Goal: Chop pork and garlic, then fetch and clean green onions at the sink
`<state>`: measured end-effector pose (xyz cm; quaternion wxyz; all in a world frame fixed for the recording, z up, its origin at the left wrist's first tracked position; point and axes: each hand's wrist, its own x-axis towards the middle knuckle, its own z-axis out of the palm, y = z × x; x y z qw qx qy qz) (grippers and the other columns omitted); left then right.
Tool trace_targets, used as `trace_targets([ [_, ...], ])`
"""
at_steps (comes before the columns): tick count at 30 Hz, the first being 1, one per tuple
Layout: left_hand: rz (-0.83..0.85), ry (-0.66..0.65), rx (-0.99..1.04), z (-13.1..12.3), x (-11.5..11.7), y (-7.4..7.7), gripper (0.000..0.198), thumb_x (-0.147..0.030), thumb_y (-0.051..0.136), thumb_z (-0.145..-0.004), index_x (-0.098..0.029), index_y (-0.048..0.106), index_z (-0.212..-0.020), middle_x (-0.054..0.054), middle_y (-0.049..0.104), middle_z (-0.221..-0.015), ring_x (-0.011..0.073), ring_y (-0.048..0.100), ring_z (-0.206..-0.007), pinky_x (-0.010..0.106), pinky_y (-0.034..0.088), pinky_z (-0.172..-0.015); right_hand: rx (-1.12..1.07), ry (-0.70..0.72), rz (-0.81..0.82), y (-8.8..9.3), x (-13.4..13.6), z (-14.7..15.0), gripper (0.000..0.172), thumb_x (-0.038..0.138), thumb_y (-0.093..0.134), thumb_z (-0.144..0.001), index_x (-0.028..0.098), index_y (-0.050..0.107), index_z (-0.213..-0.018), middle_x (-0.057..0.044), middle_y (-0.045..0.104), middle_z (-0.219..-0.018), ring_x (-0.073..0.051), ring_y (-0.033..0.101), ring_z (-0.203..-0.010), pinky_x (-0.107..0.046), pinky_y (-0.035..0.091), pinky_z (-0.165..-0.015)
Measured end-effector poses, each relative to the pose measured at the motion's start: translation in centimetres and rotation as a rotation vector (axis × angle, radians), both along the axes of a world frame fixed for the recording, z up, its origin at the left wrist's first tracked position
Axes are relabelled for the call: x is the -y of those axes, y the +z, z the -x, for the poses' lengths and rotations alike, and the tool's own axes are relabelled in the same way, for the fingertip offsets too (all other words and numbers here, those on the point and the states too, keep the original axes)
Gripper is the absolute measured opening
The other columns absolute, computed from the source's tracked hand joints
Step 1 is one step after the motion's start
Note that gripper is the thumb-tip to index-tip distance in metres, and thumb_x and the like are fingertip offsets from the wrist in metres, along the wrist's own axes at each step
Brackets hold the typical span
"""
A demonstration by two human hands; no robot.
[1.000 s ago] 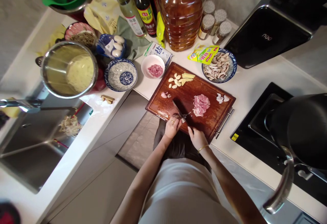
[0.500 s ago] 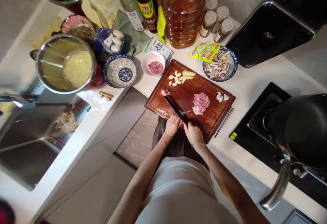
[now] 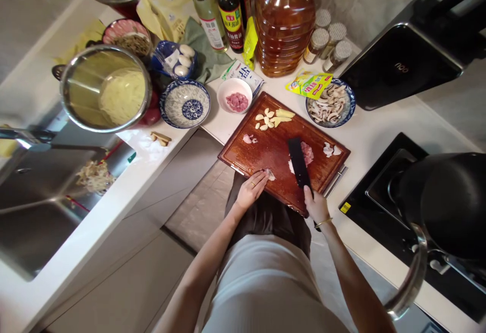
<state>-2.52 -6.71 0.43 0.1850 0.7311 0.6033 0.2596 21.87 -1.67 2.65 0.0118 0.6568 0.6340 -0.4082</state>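
Right hand (image 3: 316, 205): closed around the handle of a knife (image 3: 298, 162) at the near right edge of the cutting board (image 3: 266, 143); the dark blade points away from the person and lies over the pile of minced meat (image 3: 307, 153), covering its left part. Left hand (image 3: 251, 188): resting at the near edge of the board, fingers loosely extended, fingertips touching a small scrap of meat (image 3: 270, 174); a ring shows on one finger. Cutting board: reddish-brown wood, set at an angle on the white counter (image 3: 374, 130), overhanging its near edge. On the board, farther off: a small pink scrap (image 3: 247, 139) to the left, two pale pieces (image 3: 330, 149) to the right, and garlic cloves with ginger slices (image 3: 271, 118) at the far corner. Beyond the board: a small white bowl of diced meat (image 3: 234, 100), a blue-patterned empty bowl (image 3: 185, 103), a blue-rimmed plate of sliced mushrooms (image 3: 331, 103). Left: a steel bowl of noodles (image 3: 106, 89) beside the sink (image 3: 41, 191). Right: a dark pot (image 3: 444, 204) on the stove. Farthest: a large jug of oil (image 3: 284, 19), sauce bottles (image 3: 231, 9), three small jars (image 3: 328, 39).
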Motion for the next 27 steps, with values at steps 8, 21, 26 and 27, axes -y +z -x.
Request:
trace_targets([
  [8, 0.016, 0.045, -0.056, -0.6, -0.6, -0.3, 0.021, -0.024, 0.048, -0.084, -0.018, 0.056, -0.103, 0.008, 0.062, -0.101, 0.0197, 0.053, -0.108, 0.04, 0.044, -0.097, 0.197, 0.345, -0.129, 2.7, 2.4, 5.4, 0.045, 0.041, 0.027, -0.09, 0.013, 0.06, -0.079, -0.009, 0.065, -0.064, -0.013, 0.057, -0.052, -0.023, 0.025, -0.05],
  [21, 0.03, 0.105, -0.11, -1.4, -1.5, -1.2, 0.012, -0.02, 0.048, -0.084, -0.015, 0.056, -0.091, 0.01, 0.061, -0.098, 0.0193, 0.054, -0.104, 0.037, 0.046, -0.092, 0.159, 0.354, -0.024, 1.9, 1.8, 6.8, 0.043, 0.04, 0.026, -0.091, 0.015, 0.061, -0.084, -0.01, 0.066, -0.066, -0.017, 0.062, -0.056, -0.023, 0.031, -0.049],
  [26, 0.016, 0.116, -0.119, -1.5, -1.6, -1.3, 0.013, -0.02, 0.048, -0.083, -0.015, 0.056, -0.092, 0.01, 0.061, -0.095, 0.0216, 0.052, -0.108, 0.038, 0.046, -0.091, 0.2, 0.368, -0.011, 2.2, 2.6, 6.0, 0.042, 0.038, 0.028, -0.091, 0.013, 0.061, -0.085, -0.01, 0.066, -0.063, -0.016, 0.061, -0.054, -0.022, 0.031, -0.049],
  [27, 0.018, 0.116, -0.117, -1.5, -1.5, -1.3, 0.013, -0.021, 0.048, -0.083, -0.016, 0.056, -0.092, 0.01, 0.061, -0.094, 0.0219, 0.052, -0.108, 0.039, 0.046, -0.091, 0.211, 0.368, -0.006, 2.2, 2.6, 6.1, 0.041, 0.038, 0.028, -0.091, 0.013, 0.06, -0.085, -0.01, 0.065, -0.063, -0.016, 0.061, -0.054, -0.022, 0.031, -0.049],
])
